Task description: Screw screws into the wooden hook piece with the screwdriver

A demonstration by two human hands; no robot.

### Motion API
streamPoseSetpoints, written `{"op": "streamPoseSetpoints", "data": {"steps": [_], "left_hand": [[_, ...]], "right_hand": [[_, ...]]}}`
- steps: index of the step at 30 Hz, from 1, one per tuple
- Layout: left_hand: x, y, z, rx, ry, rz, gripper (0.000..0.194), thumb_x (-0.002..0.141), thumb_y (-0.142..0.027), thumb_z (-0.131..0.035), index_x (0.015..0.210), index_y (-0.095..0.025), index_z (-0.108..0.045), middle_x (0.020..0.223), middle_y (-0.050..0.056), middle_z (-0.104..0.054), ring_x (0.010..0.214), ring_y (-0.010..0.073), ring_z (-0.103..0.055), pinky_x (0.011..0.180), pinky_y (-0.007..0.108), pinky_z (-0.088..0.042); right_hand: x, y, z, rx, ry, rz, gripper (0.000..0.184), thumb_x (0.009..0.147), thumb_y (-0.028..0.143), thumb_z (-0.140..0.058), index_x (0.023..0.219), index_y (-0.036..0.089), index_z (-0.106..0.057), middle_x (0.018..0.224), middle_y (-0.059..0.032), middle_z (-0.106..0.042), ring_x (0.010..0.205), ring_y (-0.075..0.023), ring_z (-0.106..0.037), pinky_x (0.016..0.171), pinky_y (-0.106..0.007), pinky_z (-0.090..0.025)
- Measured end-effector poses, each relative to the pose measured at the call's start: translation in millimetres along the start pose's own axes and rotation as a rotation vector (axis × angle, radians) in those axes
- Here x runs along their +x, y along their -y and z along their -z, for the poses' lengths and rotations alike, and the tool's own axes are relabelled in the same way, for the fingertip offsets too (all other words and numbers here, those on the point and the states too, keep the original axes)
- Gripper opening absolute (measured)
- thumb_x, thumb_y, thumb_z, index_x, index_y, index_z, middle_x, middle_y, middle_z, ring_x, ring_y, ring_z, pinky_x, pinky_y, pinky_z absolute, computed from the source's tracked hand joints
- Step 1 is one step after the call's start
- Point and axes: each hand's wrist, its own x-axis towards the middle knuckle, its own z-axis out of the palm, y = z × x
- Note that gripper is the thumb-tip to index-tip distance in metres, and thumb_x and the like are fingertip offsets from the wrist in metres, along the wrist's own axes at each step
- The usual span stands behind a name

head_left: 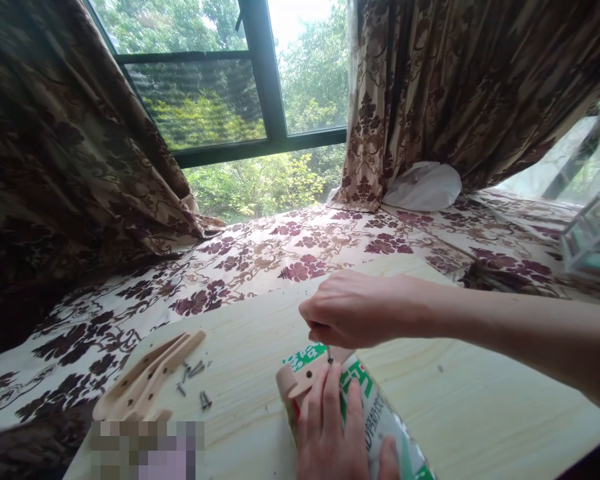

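My right hand (337, 310) is closed in a fist, with a thin metal shaft (329, 352) pointing down out of it; this looks like a screwdriver, its handle hidden in the fist. The shaft's tip meets a dark screw (331, 361) in a light wooden piece (290, 382) with a rounded end and a dark hole. Fingers of my left hand (333, 427) press that piece down, thumb apart on the right. Beneath both lies a green and white printed package (393, 420). To the left, several curved wooden pieces (153, 377) with holes lie together near loose screws (205, 400).
Everything rests on a pale wood-grain board (240, 373). Behind it spreads a flowered cloth (260, 253) up to the window (275, 120), framed by patterned curtains (410, 80). A white plastic bag (424, 187) and a clear-sided box (593, 233) stand at the right.
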Motion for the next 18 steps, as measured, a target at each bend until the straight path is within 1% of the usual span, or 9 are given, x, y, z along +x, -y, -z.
{"op": "streamPoseSetpoints", "data": {"steps": [3, 6, 9, 13, 18], "left_hand": [[1.0, -2.6, 1.8, -0.004, 0.007, 0.016, 0.046, 0.077, -0.034, -0.046, 0.120, -0.022, -0.057, 0.137, 0.009, -0.049, 0.128, 0.0280, -0.042, 0.099, 0.042, -0.034], [2.8, -4.6, 3.8, -0.009, 0.001, 0.030, 0.046, 0.078, -0.033, -0.046, 0.121, -0.022, -0.057, 0.138, 0.008, -0.048, 0.128, 0.0280, -0.042, 0.100, 0.042, -0.034], [4.2, -5.1, 5.2, -0.016, 0.006, 0.040, 0.047, 0.078, -0.034, -0.045, 0.122, -0.021, -0.056, 0.138, 0.008, -0.048, 0.127, 0.0282, -0.042, 0.100, 0.043, -0.035], [5.5, -6.7, 5.4, -0.036, 0.019, 0.053, 0.045, 0.080, -0.034, -0.044, 0.121, -0.021, -0.057, 0.137, 0.008, -0.049, 0.127, 0.0278, -0.043, 0.099, 0.044, -0.035], [8.5, -13.1, 2.6, -0.101, -0.070, 0.117, 0.039, 0.087, -0.040, -0.039, 0.113, -0.021, -0.061, 0.132, 0.010, -0.053, 0.124, 0.0290, -0.045, 0.098, 0.046, -0.036]], "right_hand": [[-1.6, 2.0, 6.5, -0.016, 0.043, 0.012, 0.016, 0.085, 0.026, -0.058, 0.078, 0.016, -0.068, 0.059, -0.0002, -0.058, 0.048, -0.0102, -0.022, 0.048, -0.028, -0.021], [-5.9, 5.7, 14.2, -0.049, 0.108, 0.088, 0.007, 0.077, 0.015, -0.063, 0.071, 0.017, -0.066, 0.059, 0.0010, -0.058, 0.047, -0.0094, -0.025, 0.047, -0.028, -0.021], [-7.4, 8.7, 14.4, -0.048, 0.103, 0.129, 0.013, 0.073, 0.006, -0.060, 0.066, 0.016, -0.063, 0.057, 0.0015, -0.057, 0.045, -0.0090, -0.026, 0.045, -0.028, -0.021], [-4.0, 4.6, 6.1, 0.003, 0.109, 0.080, 0.012, 0.075, 0.010, -0.058, 0.071, 0.016, -0.068, 0.060, -0.0005, -0.060, 0.048, -0.0102, -0.030, 0.047, -0.028, -0.023], [-2.5, -10.3, 2.1, 0.227, 0.129, -0.039, 0.019, 0.075, 0.018, -0.058, 0.086, 0.017, -0.073, 0.071, -0.0025, -0.067, 0.055, -0.0108, -0.041, 0.051, -0.024, -0.030]]}}
